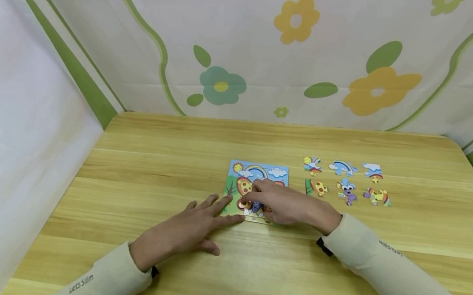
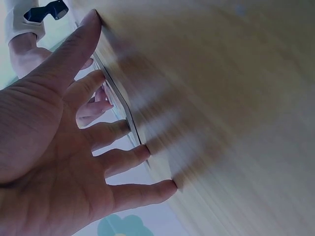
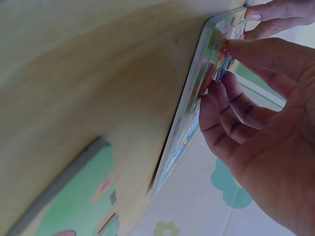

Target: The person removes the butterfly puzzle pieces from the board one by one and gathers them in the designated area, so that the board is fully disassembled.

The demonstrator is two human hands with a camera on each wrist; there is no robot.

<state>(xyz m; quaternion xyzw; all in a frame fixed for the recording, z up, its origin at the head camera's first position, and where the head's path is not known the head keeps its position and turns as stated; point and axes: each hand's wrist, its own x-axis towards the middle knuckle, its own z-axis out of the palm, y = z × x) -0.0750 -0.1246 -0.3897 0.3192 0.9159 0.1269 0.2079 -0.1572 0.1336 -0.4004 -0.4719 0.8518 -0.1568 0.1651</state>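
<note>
A cartoon jigsaw puzzle board (image 1: 277, 173) with a sun, rainbow and butterfly picture lies on the wooden table. Over its lower middle, my right hand (image 1: 285, 202) pinches a small puzzle piece (image 1: 257, 206) between thumb and curled fingers. That piece is partly covered; in the right wrist view its coloured edge (image 3: 221, 70) shows between the fingertips, close against the board. My left hand (image 1: 191, 230) lies spread at the board's lower left corner. Its fingers are nearly straight, some touching the board's edge (image 2: 129, 114), with the little finger and thumb on the tabletop.
To the board's right lie several loose puzzle pieces in two rows, among them a rainbow piece (image 1: 343, 168) and a purple one (image 1: 347, 191). A green piece (image 3: 78, 196) looms near the right wrist camera. Behind the wooden table (image 1: 164, 158) hangs a flowered curtain (image 1: 250, 36).
</note>
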